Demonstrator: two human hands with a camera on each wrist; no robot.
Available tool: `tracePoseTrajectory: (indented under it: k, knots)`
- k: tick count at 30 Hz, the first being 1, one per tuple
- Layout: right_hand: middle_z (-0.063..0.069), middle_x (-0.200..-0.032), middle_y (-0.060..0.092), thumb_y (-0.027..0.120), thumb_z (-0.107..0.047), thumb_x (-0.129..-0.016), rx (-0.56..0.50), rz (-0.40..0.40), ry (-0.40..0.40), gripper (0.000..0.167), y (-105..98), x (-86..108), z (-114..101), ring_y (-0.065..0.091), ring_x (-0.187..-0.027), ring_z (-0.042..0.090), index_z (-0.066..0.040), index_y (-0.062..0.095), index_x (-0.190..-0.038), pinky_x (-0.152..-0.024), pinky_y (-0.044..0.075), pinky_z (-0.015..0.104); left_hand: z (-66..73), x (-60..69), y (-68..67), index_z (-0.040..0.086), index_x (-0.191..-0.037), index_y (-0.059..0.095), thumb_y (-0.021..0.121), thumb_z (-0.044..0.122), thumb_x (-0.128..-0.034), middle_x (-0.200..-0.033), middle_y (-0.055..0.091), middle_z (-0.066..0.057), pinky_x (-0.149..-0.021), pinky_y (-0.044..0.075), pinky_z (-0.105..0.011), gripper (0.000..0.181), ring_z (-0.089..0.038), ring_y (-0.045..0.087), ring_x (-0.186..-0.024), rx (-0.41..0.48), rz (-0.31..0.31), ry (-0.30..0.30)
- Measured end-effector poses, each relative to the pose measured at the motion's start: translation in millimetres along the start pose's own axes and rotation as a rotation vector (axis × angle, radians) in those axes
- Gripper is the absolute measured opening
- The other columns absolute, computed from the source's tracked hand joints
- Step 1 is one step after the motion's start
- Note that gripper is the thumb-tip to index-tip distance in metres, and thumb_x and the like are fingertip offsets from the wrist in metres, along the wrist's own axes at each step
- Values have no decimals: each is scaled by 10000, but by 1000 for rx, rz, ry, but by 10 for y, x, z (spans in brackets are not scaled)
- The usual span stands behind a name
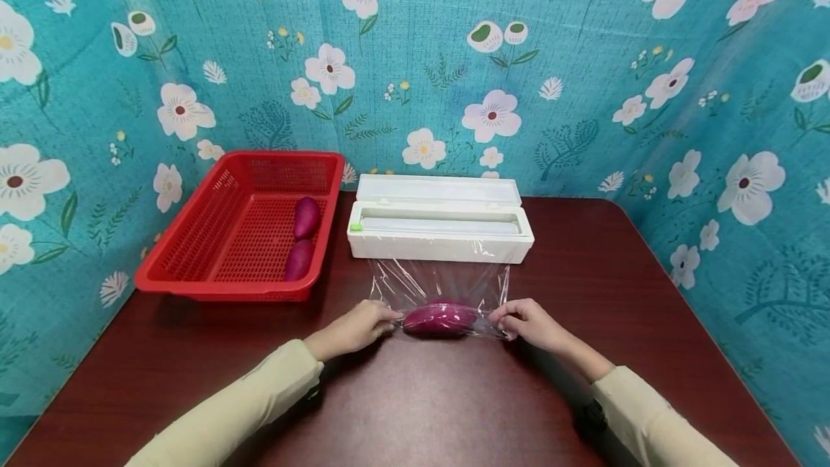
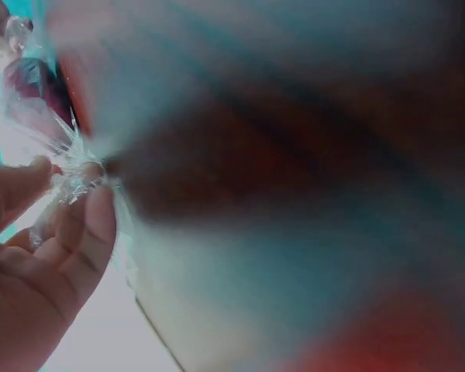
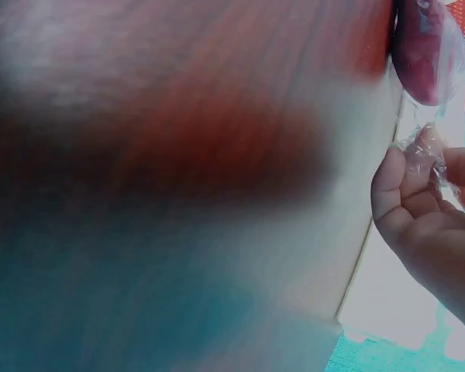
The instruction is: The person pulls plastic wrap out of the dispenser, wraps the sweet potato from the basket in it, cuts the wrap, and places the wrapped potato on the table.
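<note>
A purple sweet potato [image 1: 439,318] lies on the table with clear plastic wrap [image 1: 441,276] over it. The sheet stretches back to a white wrap dispenser box [image 1: 441,248], whose lid is raised. At the sweet potato's left end, my left hand [image 1: 363,324] pinches the gathered wrap between thumb and fingers. My right hand [image 1: 534,324] pinches the wrap at the other end. Both wrist views show bunched film in the fingers, with the sweet potato [image 3: 420,58] between the hands. The underside of the sweet potato is hidden.
To the left, a red plastic basket [image 1: 227,285] holds two more purple sweet potatoes [image 1: 307,218]. A green slider [image 1: 356,227] sits at the dispenser's left end. The dark wooden table [image 1: 441,409] meets a flowered teal curtain [image 1: 415,92] at the back and sides.
</note>
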State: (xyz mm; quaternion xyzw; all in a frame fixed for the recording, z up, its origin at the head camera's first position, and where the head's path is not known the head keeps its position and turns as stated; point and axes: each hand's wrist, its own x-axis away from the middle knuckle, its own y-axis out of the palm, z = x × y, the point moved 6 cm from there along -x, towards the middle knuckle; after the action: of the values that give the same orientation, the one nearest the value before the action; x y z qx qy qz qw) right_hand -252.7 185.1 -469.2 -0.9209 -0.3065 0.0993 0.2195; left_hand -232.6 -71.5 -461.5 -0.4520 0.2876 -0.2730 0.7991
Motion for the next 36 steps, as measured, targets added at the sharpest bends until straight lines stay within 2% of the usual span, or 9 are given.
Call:
tracePoseTrajectory:
  k: [3, 6, 9, 12, 18, 23, 26, 31, 36]
  knots:
    - [31, -649, 534, 495, 45, -864, 68, 5, -1, 163, 3, -36, -30, 455, -543, 55, 128, 614, -938, -487, 413, 229, 6, -41, 21, -7, -1048, 654, 684, 163, -780, -758, 609, -46, -600, 414, -241, 320, -118, 487, -655, -14, -50, -4]
    - [59, -694, 585, 624, -10, -807, 159, 31, -57, 169, 10, -69, -64, 458, -557, 38, 113, 635, -924, -486, 405, 219, -1, -84, 31, -2, -1040, 660, 728, 224, -728, -629, 491, 8, -531, 342, -211, 391, -81, 377, -586, -16, -71, -12]
    - [84, -725, 605, 736, -42, -707, 229, 56, -95, 234, 40, -104, -71, 464, -580, 36, 89, 657, -885, -496, 405, 207, -2, -117, 44, 27, -982, 689, 748, 222, -701, -571, 400, 37, -511, 298, -202, 347, -66, 316, -566, -37, -75, -12]
    - [42, -672, 573, 779, -67, -656, 267, 56, -109, 256, 85, -144, -77, 451, -582, 38, 65, 668, -846, -496, 396, 184, 14, -141, 46, 69, -896, 705, 751, 207, -701, -572, 419, 45, -510, 315, -211, 244, -67, 342, -560, -70, -71, -10]
    - [-51, -623, 549, 767, -85, -674, 291, 53, -110, 163, 137, -219, -70, 413, -550, 5, 13, 683, -773, -473, 366, 172, 47, -167, 21, 89, -756, 687, 702, 91, -750, -639, 602, 29, -519, 409, -206, 17, -61, 486, -568, -59, -39, -15]
    - [-20, -665, 629, 698, -58, -750, 315, 91, -134, 48, 141, -257, -63, 452, -587, -7, -25, 688, -715, -510, 396, 182, 23, -164, 12, 66, -767, 710, 679, 41, -760, -703, 654, 12, -548, 453, -228, 40, -78, 561, -614, -53, -9, -43]
    - [-23, -662, 620, 667, -48, -777, 339, 109, -162, 74, 140, -260, -75, 460, -610, 5, -47, 678, -704, -535, 406, 199, -6, -163, 14, 73, -807, 719, 674, 86, -777, -731, 656, 20, -596, 470, -253, 56, -110, 589, -674, -74, -1, -72]
    - [-20, -728, 551, 678, -41, -762, 373, 170, -179, 70, 73, -248, -97, 458, -664, 71, -60, 677, -694, -570, 395, 243, -75, -177, -10, 112, -847, 718, 644, 151, -812, -726, 576, 41, -602, 458, -282, 91, -129, 545, -696, -88, 13, -142]
    - [84, -843, 559, 702, -15, -728, 385, 224, -219, 74, -28, -244, -137, 520, -760, 177, -41, 677, -663, -643, 419, 263, -113, -218, -55, 122, -836, 711, 619, 170, -831, -717, 520, 43, -588, 434, -278, 104, -129, 515, -686, -52, 48, -153]
